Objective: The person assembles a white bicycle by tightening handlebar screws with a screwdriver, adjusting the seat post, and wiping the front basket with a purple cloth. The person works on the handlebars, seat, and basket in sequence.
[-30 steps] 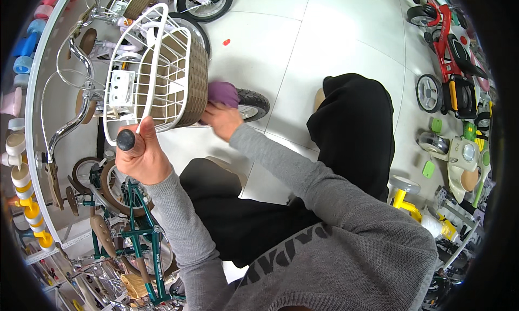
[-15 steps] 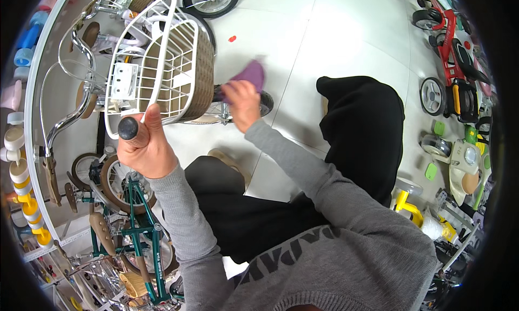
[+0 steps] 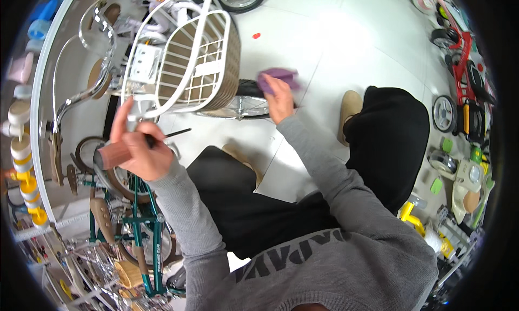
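Observation:
My left hand [image 3: 146,154] has its index finger raised and the other fingers closed round a brown-handled tool [image 3: 114,155]. A thin dark rod sticks out past the fingers, and the tool's kind is unclear. Just above this hand is the white wire basket [image 3: 178,95] on the front of a bicycle, with brown woven panels. My right hand [image 3: 279,97] holds a crumpled purple cloth [image 3: 280,79] at the bicycle's front wheel [image 3: 250,106], over the tyre. Whether the cloth touches the rubber is hard to tell.
Chrome handlebars [image 3: 100,76] curve along the left, beside the basket. Below them a green bicycle frame [image 3: 157,251] stands among other bikes. Red ride-on toys [image 3: 462,68] line the right side. A small red piece [image 3: 256,36] lies on the pale tiled floor.
My left hand has dropped away from the basket rim, and the brown-handled tool has tipped sideways. The right hand with the purple cloth has shifted within a view that has moved too.

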The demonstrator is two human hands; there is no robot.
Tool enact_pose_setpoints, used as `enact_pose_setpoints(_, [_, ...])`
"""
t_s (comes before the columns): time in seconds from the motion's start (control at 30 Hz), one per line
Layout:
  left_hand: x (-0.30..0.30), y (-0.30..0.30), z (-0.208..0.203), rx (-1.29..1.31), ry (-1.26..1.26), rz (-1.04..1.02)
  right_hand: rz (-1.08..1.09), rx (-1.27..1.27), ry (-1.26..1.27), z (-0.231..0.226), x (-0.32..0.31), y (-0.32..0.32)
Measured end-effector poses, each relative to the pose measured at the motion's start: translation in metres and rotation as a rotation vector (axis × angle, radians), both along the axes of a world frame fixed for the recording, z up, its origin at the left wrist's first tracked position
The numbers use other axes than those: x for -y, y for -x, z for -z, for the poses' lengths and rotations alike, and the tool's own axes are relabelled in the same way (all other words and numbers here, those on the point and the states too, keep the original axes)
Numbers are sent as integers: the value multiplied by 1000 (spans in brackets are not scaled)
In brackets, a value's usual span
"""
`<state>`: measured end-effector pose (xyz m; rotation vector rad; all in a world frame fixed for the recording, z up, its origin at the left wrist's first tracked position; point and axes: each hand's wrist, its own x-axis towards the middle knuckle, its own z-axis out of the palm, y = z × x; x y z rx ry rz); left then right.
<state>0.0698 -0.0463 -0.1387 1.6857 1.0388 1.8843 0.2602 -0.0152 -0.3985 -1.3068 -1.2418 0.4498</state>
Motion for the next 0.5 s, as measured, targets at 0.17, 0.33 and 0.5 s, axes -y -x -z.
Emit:
enact_pose_setpoints(0.17, [-9,70,21,688,431,-303,-200,394,69,-29,-3,13])
enact_pose_setpoints(0.33, [-27,64,71,748,854,23,-31,-58,236,15,3,-11])
enact_pose_setpoints(0.5, [-46,55,60,757,934,103,16,17,261,3,-1,-10])
